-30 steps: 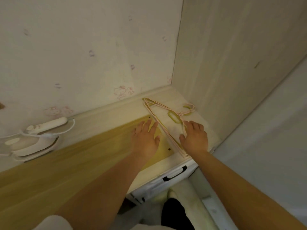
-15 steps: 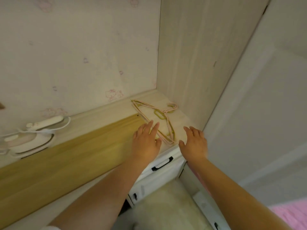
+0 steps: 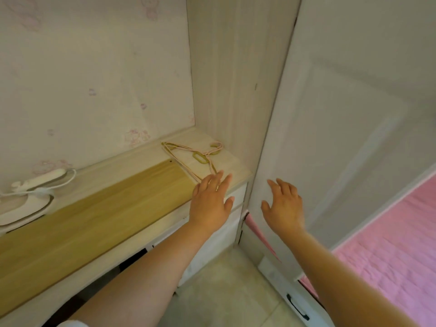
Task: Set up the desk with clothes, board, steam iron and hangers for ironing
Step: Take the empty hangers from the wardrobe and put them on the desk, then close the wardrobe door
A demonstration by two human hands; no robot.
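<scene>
Hangers: lying flat in the tabletop corner, clear of the wooden board.
Steam iron: parked beyond the board's far-left end.
Left hand: my grip's apart, empty, hovering near the hangers.
Right hand: fingers spread, nothing held, off the tabletop by the wardrobe door, probably for clothes.

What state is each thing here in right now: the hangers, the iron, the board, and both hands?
hangers: lying flat in a stack on the desk's far right corner, not held
steam iron: resting on the desk at the left, cord looped beside it
board: lying flat along the desk
left hand: open, fingers straight, holding nothing
right hand: open, holding nothing
</scene>
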